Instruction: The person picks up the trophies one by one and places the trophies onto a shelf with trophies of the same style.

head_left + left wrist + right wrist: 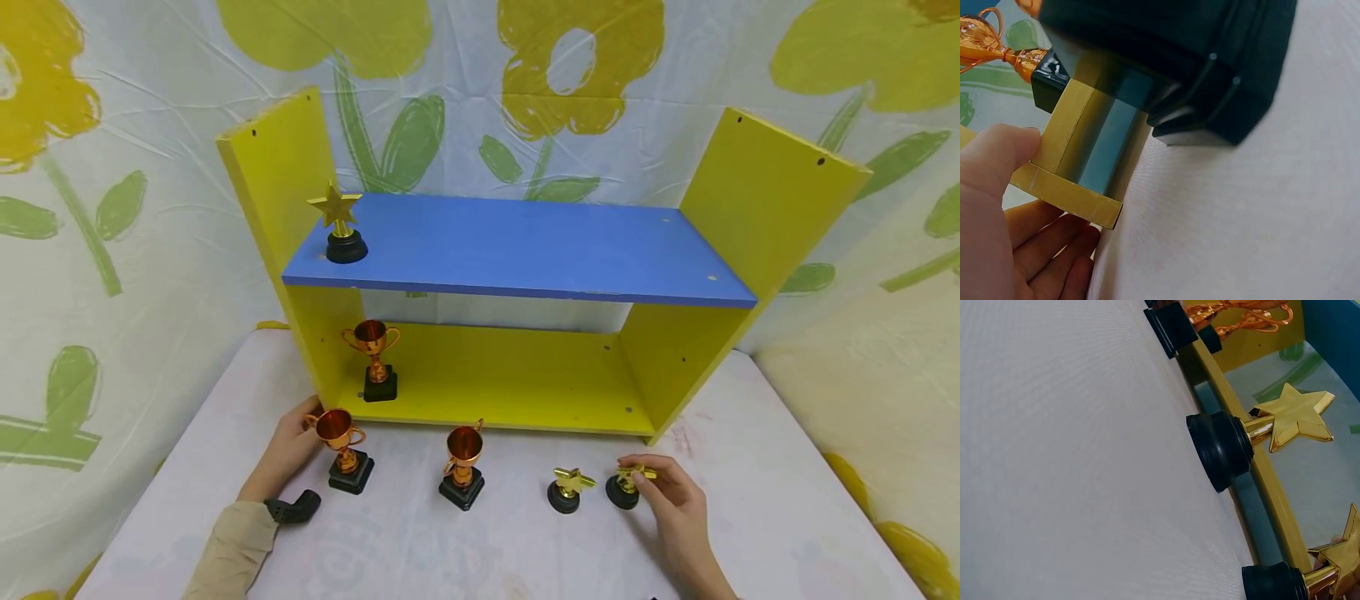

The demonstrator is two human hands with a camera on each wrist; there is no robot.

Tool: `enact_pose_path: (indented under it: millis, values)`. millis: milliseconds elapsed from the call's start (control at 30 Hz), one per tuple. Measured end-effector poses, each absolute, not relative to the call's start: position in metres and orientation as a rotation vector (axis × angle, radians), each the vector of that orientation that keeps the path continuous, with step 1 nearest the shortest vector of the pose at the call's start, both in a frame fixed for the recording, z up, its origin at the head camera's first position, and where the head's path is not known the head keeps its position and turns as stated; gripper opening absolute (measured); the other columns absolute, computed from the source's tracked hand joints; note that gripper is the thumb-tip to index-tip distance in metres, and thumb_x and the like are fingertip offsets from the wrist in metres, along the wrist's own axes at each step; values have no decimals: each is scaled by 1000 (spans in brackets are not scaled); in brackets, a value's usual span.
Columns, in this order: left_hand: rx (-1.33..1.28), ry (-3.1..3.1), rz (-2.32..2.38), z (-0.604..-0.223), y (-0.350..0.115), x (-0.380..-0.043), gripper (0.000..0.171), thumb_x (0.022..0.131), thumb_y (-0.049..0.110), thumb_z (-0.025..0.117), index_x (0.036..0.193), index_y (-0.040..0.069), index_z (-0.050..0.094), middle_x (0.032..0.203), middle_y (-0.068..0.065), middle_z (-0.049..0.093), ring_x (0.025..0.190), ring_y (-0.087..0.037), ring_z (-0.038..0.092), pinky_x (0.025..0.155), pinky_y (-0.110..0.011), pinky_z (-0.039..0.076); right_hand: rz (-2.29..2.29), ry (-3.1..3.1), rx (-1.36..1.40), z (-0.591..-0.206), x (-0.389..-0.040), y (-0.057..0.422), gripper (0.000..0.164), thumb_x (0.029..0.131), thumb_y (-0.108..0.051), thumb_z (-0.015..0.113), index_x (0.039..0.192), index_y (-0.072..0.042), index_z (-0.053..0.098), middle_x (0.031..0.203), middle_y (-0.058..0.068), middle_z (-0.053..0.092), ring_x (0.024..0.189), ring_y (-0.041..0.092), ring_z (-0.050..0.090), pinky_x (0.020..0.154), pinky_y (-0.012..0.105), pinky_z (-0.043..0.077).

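Note:
At the lower left corner of a yellow-and-blue shelf (495, 379), my left hand (291, 443) holds the yellow side panel (1063, 134), thumb on one face and fingers behind it. A copper-coloured trophy cup (347, 461) on a black base stands right beside that hand. My right hand (681, 504) pinches a gold star trophy (623, 492) by its star, its black base low over the table. Another star trophy (1219, 450) stands just left of it. Farther left is a second copper trophy cup (462, 483). Most of the right hand is out of the right wrist view.
On the blue upper board (525, 250) a star trophy (347, 246) stands at the left end. Below it, another copper trophy cup (380, 383) stands on the yellow lower board. A flower-printed cloth (465, 100) hangs behind; a white cloth (405, 558) covers the table.

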State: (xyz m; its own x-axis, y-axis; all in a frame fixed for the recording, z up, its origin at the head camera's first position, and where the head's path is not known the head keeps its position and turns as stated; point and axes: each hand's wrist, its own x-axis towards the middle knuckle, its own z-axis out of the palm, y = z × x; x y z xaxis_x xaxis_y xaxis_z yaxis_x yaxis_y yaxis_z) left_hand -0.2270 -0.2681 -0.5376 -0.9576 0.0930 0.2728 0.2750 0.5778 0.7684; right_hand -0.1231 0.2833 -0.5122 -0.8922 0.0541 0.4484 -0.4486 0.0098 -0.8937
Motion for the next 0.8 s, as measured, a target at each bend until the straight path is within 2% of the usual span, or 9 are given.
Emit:
enact_pose_path:
  millis: [200,400,800]
  values:
    - [-298,-2621,-1319,-537,-268,-227,35,89,8,60,124,3,59,105,-12,66,95,-26,56,85,-47,46,1939,-1999,233,-512,-121,283,21,89,19,55,110,19,56,103,11,70,96,15,66,79,22,52]
    - [-246,-2646,-1341,-535,-268,-226,40,92,11,58,131,4,57,104,-11,65,93,-24,55,82,-42,45,1933,-2001,176,-511,-121,283,20,89,19,56,108,19,57,101,7,71,94,15,66,81,22,52]
    - [-265,-2643,-1337,-534,-267,-226,37,90,7,58,127,3,57,107,-13,65,96,-26,56,86,-47,45,1951,-1865,310,-513,-122,283,20,87,23,55,107,22,57,99,20,68,93,19,67,79,23,52]
